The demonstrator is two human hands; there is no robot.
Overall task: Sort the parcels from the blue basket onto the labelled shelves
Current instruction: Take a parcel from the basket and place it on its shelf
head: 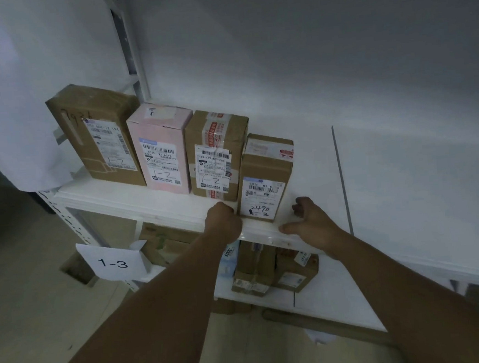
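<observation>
A: What is seen on the upper shelf [136, 199]?

B: 4 parcels are stood upright in a row along it. A tall brown box [97, 135] is placed at the far left, a pink box [162, 150] just beside it, then a taped brown box [216, 154]. The smallest brown box [265, 176], marked "2470" and "-2", is set at the right end, touching the taped one.

A: And the hands?

B: The left hand [224, 219] is curled into a fist at the shelf edge, by the lower left corner of the smallest box; nothing is seen held in it. The right hand [311, 218] is loosely spread and let go, close to that box's right side, with nothing grasped.

A: Anything lower down?

B: A paper tag reading "1-3" [113, 263] is hung below, and more parcels [271, 270] are lying on the lower shelf [328, 300].
</observation>
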